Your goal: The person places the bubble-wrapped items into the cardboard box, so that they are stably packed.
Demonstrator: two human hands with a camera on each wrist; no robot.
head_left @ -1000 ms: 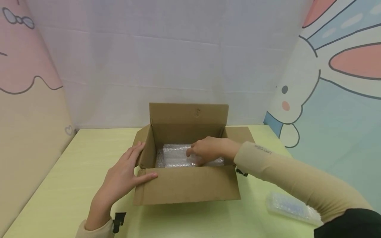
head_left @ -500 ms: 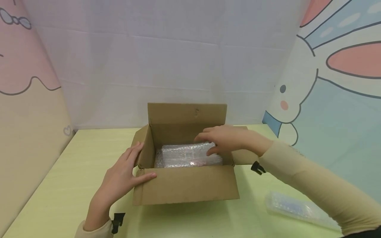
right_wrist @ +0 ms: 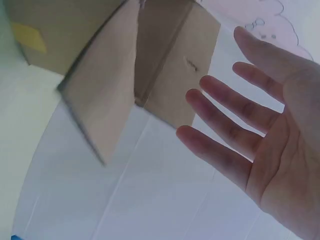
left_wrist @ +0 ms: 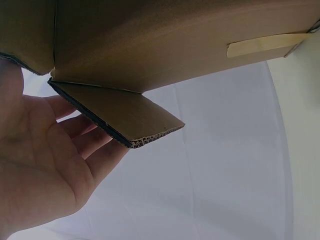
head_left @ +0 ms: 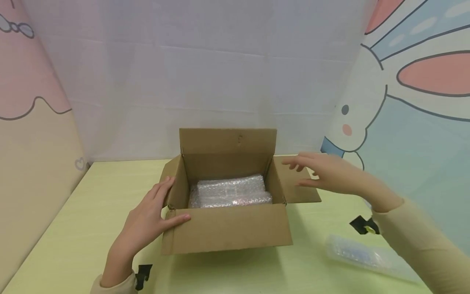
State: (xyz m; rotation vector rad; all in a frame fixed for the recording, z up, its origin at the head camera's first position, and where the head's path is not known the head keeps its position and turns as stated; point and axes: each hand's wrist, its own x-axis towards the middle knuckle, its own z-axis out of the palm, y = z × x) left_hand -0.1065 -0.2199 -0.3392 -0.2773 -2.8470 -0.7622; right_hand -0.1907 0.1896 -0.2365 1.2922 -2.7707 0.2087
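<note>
An opened cardboard box [head_left: 227,230] stands on the table with its flaps spread. Inside lie bubble-wrapped packages [head_left: 231,188], whose contents I cannot make out. My left hand [head_left: 144,222] rests on the box's near left corner, thumb along the front flap and fingers against the left flap [left_wrist: 117,112]. Over the right flap [head_left: 295,183] hovers my right hand [head_left: 332,173], its fingers apart and holding nothing; the right wrist view shows the bare palm [right_wrist: 290,175].
Another bubble-wrapped package [head_left: 361,255] lies on the yellow table [head_left: 58,228], to the right and nearer to me, partly covered by the right sleeve. A white sheet [head_left: 220,81] hangs behind the box. Walls with cartoon drawings [head_left: 422,143] flank the table.
My right hand has come up out of the box and moved right, away from the bubble-wrapped packages, with nothing in it. The left hand has stayed on the box corner.
</note>
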